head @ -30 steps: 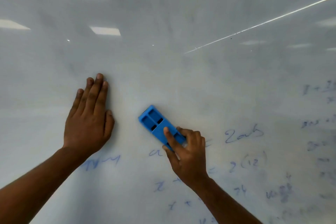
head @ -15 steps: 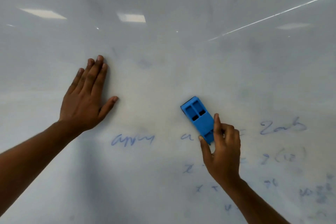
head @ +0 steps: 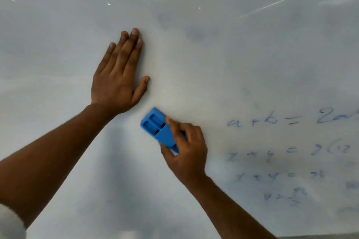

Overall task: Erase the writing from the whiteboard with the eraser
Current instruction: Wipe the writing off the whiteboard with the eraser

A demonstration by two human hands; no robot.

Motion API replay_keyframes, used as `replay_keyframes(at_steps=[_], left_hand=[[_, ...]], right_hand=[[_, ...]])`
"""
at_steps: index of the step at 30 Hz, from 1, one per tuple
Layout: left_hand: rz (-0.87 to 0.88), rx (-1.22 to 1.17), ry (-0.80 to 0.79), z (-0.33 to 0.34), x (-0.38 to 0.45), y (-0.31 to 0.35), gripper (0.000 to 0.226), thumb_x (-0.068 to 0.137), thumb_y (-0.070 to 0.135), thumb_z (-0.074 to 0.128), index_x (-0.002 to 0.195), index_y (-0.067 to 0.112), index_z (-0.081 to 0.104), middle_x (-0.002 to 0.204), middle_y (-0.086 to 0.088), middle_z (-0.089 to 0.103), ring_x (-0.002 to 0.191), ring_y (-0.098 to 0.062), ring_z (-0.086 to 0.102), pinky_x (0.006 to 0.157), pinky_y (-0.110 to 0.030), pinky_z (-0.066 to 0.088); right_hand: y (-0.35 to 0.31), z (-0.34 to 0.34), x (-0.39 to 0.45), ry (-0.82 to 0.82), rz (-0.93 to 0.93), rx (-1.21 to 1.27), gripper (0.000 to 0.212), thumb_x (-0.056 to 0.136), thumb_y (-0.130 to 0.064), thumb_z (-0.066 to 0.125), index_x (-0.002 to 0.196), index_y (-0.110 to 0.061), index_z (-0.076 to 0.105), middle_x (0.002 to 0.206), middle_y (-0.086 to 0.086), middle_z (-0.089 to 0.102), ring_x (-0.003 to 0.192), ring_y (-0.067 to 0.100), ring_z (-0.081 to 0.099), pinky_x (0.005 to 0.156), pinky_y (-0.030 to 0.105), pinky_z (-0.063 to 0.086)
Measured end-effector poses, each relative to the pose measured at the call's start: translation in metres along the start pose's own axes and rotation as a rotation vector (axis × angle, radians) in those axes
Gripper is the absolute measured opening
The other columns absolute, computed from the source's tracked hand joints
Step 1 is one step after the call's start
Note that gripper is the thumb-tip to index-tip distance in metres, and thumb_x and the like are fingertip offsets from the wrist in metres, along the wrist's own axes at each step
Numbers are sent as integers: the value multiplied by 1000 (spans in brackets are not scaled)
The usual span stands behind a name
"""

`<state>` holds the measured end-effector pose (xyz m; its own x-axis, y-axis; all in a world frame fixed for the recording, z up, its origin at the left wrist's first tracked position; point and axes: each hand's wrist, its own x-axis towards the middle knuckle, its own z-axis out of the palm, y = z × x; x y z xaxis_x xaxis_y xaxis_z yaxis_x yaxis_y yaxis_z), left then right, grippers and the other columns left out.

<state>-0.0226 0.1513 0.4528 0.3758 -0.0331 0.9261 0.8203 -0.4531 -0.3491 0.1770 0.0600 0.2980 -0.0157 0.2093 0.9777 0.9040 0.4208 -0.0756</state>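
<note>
The blue plastic eraser (head: pixel 158 129), gripped by the right hand (head: pixel 186 153), should be pressed flat (left hand (head: pixel 118 75) spread open) toward the blue writing (head: pixel 272 122) near the glossy whiteboard (head: pixel 233 54)'s right edge.

The whiteboard (head: pixel 252 64) bears faint blue "a + b = 2a…", perhaps "x + y =".

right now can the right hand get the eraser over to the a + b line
Probably yes: the right hand grips the blue eraser against the whiteboard, and only bare board lies between it and the a + b line.
</note>
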Motion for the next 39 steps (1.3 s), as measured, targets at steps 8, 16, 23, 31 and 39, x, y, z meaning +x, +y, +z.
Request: replay_keyframes(at_steps=[8,16,23,31,39], left_hand=[[8,-8,21,0,-3,0,72,111,40,45,169,0,27,177,-20,26,166,-32,20,137,-44,17],[11,-45,38,-2,-4,-3,70,111,38,49,167,-1,32,175,-20,30,165,-34,26,135,-47,23],[-5,-65,49,-4,-5,-2,69,112,37,45,168,0,30,176,-19,28,165,-32,23,137,-43,17],[-173,-167,13,3,-25,30,71,107,29,48,170,4,27,179,-16,21,168,-26,7,137,-45,8],[-120,-207,-92,9,-60,81,76,101,26,49,168,-1,26,179,-14,17,169,-24,4,138,-42,6]], right_hand=[[37,-25,-25,107,196,-66,66,87,-40,75,143,-11,56,108,4,52,94,22,55,75,33,53],[-20,25,-24,-48,-114,-98,62,89,-31,72,144,-13,52,113,7,58,92,27,54,81,36,51],[53,-39,-42,58,202,-236,66,91,-32,67,147,-2,48,118,14,53,105,32,56,86,43,52],[27,-17,-24,91,187,-199,67,95,-30,68,152,-5,43,127,11,54,109,27,53,91,31,49],[125,-97,-34,24,155,-262,65,95,-32,60,148,2,45,124,17,52,110,35,55,91,43,53]])
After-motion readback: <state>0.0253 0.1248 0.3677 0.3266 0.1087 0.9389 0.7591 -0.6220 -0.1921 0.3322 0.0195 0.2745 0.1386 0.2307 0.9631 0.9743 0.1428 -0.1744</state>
